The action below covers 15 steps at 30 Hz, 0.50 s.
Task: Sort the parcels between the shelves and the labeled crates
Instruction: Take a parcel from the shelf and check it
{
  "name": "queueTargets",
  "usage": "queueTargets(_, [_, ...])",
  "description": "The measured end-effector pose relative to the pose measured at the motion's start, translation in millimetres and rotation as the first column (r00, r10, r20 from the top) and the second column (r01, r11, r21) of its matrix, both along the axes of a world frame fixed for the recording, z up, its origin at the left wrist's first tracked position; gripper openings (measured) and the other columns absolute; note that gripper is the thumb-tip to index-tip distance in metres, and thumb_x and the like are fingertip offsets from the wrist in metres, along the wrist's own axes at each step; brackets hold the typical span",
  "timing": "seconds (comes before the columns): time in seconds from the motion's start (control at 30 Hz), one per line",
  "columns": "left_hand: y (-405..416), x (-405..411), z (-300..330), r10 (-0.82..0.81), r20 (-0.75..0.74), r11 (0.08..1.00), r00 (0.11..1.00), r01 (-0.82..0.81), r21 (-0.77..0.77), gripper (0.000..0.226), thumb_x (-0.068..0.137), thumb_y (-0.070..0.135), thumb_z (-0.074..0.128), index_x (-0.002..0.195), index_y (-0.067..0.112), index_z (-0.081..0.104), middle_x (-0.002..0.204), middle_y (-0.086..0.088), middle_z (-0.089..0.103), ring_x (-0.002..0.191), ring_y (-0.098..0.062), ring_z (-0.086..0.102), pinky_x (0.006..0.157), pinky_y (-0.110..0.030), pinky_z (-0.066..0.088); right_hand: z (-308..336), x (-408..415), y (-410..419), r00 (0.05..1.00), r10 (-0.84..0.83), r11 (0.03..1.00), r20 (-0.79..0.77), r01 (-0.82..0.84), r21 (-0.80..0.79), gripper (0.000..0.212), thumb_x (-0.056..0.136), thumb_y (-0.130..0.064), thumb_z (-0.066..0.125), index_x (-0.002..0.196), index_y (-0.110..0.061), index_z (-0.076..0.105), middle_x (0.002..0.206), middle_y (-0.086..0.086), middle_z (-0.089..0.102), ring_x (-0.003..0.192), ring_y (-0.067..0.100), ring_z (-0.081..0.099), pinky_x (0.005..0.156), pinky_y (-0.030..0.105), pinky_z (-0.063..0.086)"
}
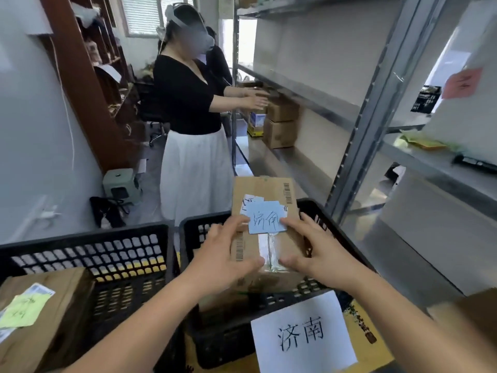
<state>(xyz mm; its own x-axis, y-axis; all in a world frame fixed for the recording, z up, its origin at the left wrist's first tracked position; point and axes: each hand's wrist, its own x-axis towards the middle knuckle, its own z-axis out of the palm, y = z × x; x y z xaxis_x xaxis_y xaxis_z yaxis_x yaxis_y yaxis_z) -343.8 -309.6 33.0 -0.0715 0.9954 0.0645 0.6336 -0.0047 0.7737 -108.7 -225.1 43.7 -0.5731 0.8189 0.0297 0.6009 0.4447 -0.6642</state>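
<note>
The bottom of the cardboard parcel [265, 211] is hidden inside the black crate [326, 211], so I cannot tell if it rests on something there. Its far end rises above the crate's back rim. The left hand [224, 250] holds the parcel's left side and the right hand [317, 250] holds its right side, fingers spread and bent around the edges, thumbs on the near end. A blue note [266, 218] with handwriting lies on top between the two hands. A white label [302, 336] hangs on the crate's front. A second black crate [88, 249] at left holds another box [45, 316], partly cut off.
</note>
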Motion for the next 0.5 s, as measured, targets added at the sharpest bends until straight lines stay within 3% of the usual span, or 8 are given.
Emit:
queueTargets(0.07, [18.0,12.8,-10.0,0.03,-0.016,0.997,0.999,-0.031,-0.07,0.093,0.069,0.058,0.082,0.139,0.064,0.021,0.124,0.016,0.034,0.116,-0.004,0.048,0.103,-0.025,0.041,-14.5,10.5,27.1,0.999,0.043,0.998,0.0,-0.043,-0.035,0.086,0.077,-0.046,0.086,0.15,-0.045,0.042,0.16,-0.026,0.016,0.145,-0.003,0.028,0.098,-0.006,0.022])
queueTargets(0.17, [41.1,33.8,-29.8,0.081,-0.064,0.987,0.995,-0.089,-0.134,0.107,0.062,0.064,0.08,0.151,0.052,0.02,0.145,0.017,0.02,0.135,-0.008,0.039,0.114,-0.026,0.035,-34.2,24.2,64.3,0.993,0.121,0.989,-0.014,-0.122,-0.079,0.089,0.071,-0.047,0.089,0.149,-0.043,0.045,0.164,-0.029,0.005,0.145,-0.006,0.025,0.116,0.017,0.03])
queueTargets(0.27, [52.9,56.0,-51.1,0.109,-0.099,0.977,0.989,-0.125,-0.175,0.11,0.069,0.061,0.081,0.157,0.039,0.019,0.162,0.022,-0.015,0.15,-0.003,0.012,0.114,-0.02,0.02,-53.4,38.3,89.1,0.984,0.169,0.979,0.049,-0.162,-0.123,0.09,0.073,-0.046,0.089,0.151,-0.043,0.044,0.16,-0.035,-0.005,0.143,-0.014,0.016,0.116,0.018,0.028])
queueTargets(0.33, [57.3,66.3,-64.3,0.119,-0.114,0.969,0.986,-0.14,-0.202,0.109,0.072,0.059,0.081,0.158,0.036,0.019,0.16,0.025,-0.026,0.148,0.0,0.015,0.11,-0.018,0.023,-68.3,45.4,101.2,0.974,0.218,0.964,0.059,-0.206,-0.168,0.092,0.073,-0.049,0.087,0.153,-0.041,0.043,0.16,-0.037,-0.008,0.143,-0.016,0.014,0.117,0.021,0.03])
queueTargets(0.4, [63.4,72.5,-74.8,0.11,-0.131,0.967,0.985,-0.136,-0.215,0.107,0.073,0.057,0.082,0.158,0.034,0.022,0.156,0.03,-0.026,0.141,0.007,0.017,0.109,-0.015,0.023,-81.8,47.1,110.6,0.961,0.266,0.946,0.073,-0.246,-0.213,0.093,0.074,-0.051,0.085,0.154,-0.039,0.042,0.16,-0.04,-0.013,0.145,-0.01,0.02,0.116,0.026,0.038])
queueTargets(0.5, [75.5,74.2,-91.6,0.105,-0.144,0.96,0.984,-0.138,-0.242,0.105,0.074,0.052,0.083,0.158,0.026,0.025,0.159,0.026,-0.008,0.145,0.007,0.007,0.111,-0.011,0.01,-101.6,41.0,122.8,0.937,0.329,0.924,0.112,-0.295,-0.244,0.095,0.078,-0.05,0.083,0.158,-0.034,0.035,0.161,-0.04,-0.015,0.148,-0.001,0.022,0.116,0.032,0.043])
